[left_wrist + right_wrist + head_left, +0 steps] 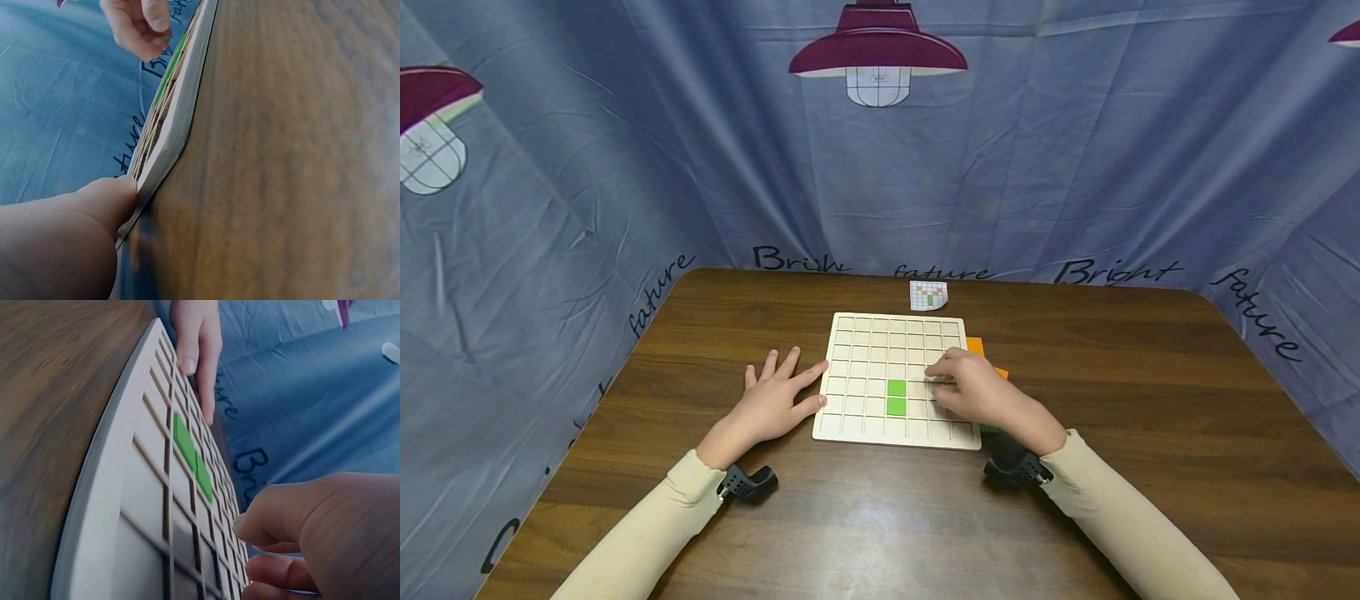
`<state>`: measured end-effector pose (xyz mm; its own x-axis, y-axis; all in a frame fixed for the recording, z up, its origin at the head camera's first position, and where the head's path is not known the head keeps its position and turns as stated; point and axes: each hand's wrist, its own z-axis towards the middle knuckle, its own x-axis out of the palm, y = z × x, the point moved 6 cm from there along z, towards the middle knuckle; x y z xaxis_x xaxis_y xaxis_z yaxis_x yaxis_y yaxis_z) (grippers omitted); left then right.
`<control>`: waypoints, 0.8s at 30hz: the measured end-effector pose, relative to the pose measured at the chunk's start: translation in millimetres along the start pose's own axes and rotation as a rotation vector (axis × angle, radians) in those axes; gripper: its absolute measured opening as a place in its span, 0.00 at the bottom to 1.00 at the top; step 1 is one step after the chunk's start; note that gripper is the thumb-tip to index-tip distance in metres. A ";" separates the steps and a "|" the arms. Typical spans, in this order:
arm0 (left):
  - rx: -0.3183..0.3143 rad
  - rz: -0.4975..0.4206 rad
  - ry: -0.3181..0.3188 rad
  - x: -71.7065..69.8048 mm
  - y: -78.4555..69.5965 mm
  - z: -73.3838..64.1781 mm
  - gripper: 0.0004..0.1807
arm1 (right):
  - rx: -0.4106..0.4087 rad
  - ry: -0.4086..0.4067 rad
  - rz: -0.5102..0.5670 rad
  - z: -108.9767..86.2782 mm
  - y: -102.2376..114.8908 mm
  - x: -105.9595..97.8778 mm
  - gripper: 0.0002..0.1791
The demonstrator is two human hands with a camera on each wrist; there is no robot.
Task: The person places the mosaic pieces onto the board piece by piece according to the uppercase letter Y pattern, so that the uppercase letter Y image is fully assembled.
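A pale square grid board (pixel 857 312) lies on the table, with two green square tiles (pixel 897 397) in neighbouring cells of one column. At the board's left edge my left hand (pixel 767 404) rests with its fingers spread, thumb and index fingertip against the rim. My right hand (pixel 973 385) hovers over the board's right part, its fingers loosely bent and the thumb apart from the index finger. I see nothing between those fingers in the right wrist view, though the palm side is partly hidden. Orange pieces (pixel 975 344) show beyond the board's right edge, partly covered by the right hand.
Behind the board lies a small paper card (pixel 928 296) printed with a coloured grid pattern. A bit of green (pixel 989 429) peeks out under the right wrist. The brown wooden table (pixel 880 517) ends at a blue printed curtain (pixel 880 183) at the back and sides.
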<state>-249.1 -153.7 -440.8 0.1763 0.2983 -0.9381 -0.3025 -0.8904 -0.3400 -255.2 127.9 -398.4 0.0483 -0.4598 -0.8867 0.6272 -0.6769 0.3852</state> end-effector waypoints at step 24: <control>0.003 0.003 -0.008 0.4 0.4 0.2 0.33 | 0.111 0.090 -0.056 -56.8 -31.0 -15.9 0.16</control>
<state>-249.4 -153.9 -441.3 0.1676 0.2985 -0.9396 -0.3062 -0.8902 -0.3374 -231.2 188.9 -410.8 0.0879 -0.3694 -0.9251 0.5413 -0.7619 0.3556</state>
